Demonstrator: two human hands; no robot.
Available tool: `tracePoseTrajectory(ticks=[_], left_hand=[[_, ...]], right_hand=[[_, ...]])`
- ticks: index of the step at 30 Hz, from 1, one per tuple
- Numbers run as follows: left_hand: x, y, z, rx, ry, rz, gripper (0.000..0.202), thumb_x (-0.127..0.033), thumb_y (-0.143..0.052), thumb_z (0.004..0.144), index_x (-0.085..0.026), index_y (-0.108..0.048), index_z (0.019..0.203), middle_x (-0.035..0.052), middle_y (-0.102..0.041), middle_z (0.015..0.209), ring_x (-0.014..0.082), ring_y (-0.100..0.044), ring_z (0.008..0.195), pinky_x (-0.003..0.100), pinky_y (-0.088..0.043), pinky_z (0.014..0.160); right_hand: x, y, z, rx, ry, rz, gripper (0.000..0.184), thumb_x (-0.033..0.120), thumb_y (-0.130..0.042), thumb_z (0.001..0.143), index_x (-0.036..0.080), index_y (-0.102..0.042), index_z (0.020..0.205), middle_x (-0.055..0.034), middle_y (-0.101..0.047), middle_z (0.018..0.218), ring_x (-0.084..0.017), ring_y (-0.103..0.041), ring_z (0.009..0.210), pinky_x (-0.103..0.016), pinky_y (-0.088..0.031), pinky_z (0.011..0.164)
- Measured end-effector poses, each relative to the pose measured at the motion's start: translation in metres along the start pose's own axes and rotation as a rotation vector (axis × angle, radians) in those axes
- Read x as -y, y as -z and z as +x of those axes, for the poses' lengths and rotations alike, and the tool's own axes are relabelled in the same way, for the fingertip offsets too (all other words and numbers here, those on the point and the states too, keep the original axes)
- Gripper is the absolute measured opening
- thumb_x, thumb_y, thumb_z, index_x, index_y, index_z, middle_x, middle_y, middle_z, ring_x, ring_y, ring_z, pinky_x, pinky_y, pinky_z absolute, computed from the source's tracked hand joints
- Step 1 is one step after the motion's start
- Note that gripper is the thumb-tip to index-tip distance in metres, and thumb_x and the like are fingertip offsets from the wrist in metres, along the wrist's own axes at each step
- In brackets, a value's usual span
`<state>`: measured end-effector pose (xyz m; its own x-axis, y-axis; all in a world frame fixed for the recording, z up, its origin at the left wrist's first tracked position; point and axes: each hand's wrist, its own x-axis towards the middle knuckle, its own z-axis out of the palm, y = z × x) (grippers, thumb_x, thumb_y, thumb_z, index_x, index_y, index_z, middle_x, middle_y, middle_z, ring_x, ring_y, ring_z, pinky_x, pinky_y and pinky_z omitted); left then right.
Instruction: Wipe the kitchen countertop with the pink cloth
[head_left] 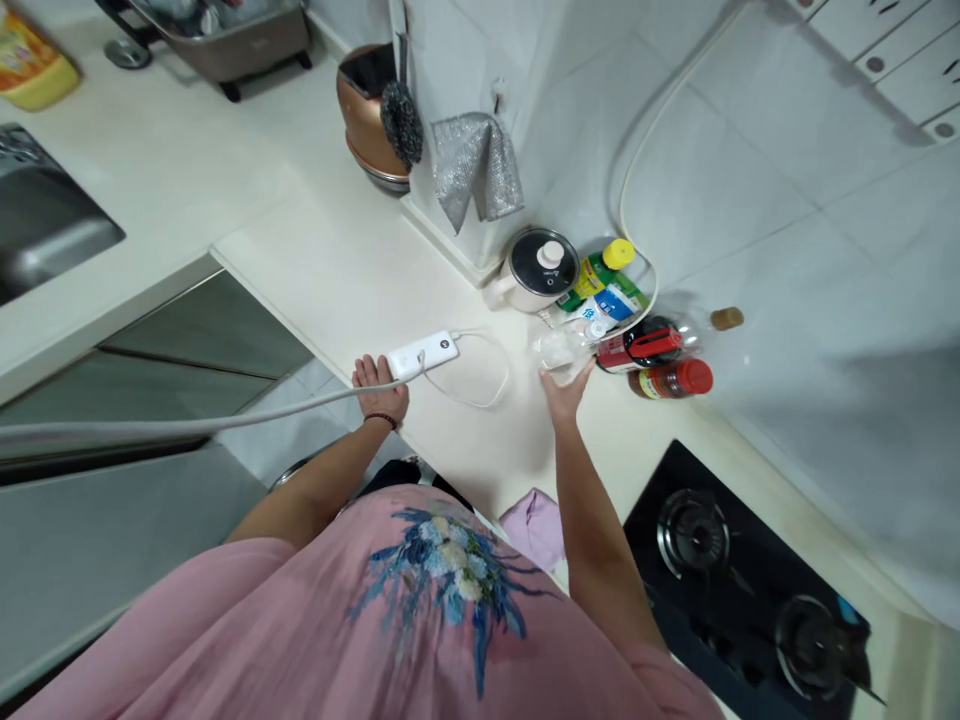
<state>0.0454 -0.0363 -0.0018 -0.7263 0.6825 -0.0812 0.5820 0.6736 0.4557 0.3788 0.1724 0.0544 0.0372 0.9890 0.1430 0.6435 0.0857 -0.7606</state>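
My left hand (381, 388) lies flat at the counter's front edge, fingers stretched out, beside a white power bank (424, 356) with a thin white cable (491, 402) looping from it. A thicker pale cord crosses in front of that hand. Near the wall, my right hand (566, 392) has its thumb and fingers around the near end of a clear plastic container (559, 348); its far fingers are partly hidden. Just beyond stand a white and blue packet (606, 303), a green bottle with a yellow cap (618, 254) and a dark bottle with a red label (616, 352).
A small pot with a glass lid (534, 268) stands against the wall corner. A red-capped jar (671, 379) is right of the bottles. The black gas stove (739, 590) lies at lower right, the sink (60, 220) at far left. A pink cloth (534, 528) hangs at the counter edge.
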Motion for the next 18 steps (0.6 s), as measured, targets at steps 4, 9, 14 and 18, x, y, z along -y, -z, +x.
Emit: tracePoseTrajectory(ticks=[4,9,14,18], left_hand=[[0.002,-0.001,0.001,0.013,0.015,-0.022,0.085,-0.026,-0.056,0.084,-0.003,-0.039,0.164,0.0248,-0.020,0.179,0.0395,-0.007,0.168,0.063,-0.004,0.136],[0.000,0.001,0.002,0.020,0.010,-0.011,0.086,-0.026,-0.057,0.083,-0.003,-0.038,0.165,0.0254,-0.021,0.178,0.0403,-0.007,0.168,0.063,-0.003,0.136],[-0.004,0.005,0.003,0.025,0.019,0.014,0.085,-0.025,-0.056,0.084,-0.004,-0.037,0.164,0.0259,-0.021,0.178,0.0413,-0.007,0.168,0.065,-0.005,0.135],[-0.004,0.004,0.004,0.017,0.015,0.037,0.083,-0.026,-0.056,0.085,-0.005,-0.040,0.163,0.0263,-0.025,0.176,0.0414,-0.009,0.167,0.064,-0.007,0.135]], right_hand=[[-0.039,0.066,-0.170,0.061,-0.112,-0.350,0.095,0.068,-0.054,0.095,0.012,-0.031,0.168,-0.0269,-0.035,0.172,-0.043,-0.026,0.163,-0.076,-0.024,0.126],[-0.082,0.112,-0.340,0.163,-0.320,-0.509,0.072,0.063,-0.046,0.098,0.034,-0.047,0.164,-0.0137,-0.032,0.177,-0.045,-0.022,0.164,-0.079,-0.016,0.126],[-0.103,0.110,-0.255,-0.122,-0.645,-0.532,0.077,0.067,-0.036,0.103,0.027,-0.039,0.169,-0.0235,-0.025,0.177,-0.047,-0.014,0.165,-0.090,-0.012,0.117],[-0.090,0.087,-0.172,-0.107,-0.605,-0.506,0.082,0.069,-0.032,0.105,0.019,-0.036,0.170,-0.0298,-0.020,0.177,-0.049,-0.007,0.165,-0.096,-0.006,0.109]])
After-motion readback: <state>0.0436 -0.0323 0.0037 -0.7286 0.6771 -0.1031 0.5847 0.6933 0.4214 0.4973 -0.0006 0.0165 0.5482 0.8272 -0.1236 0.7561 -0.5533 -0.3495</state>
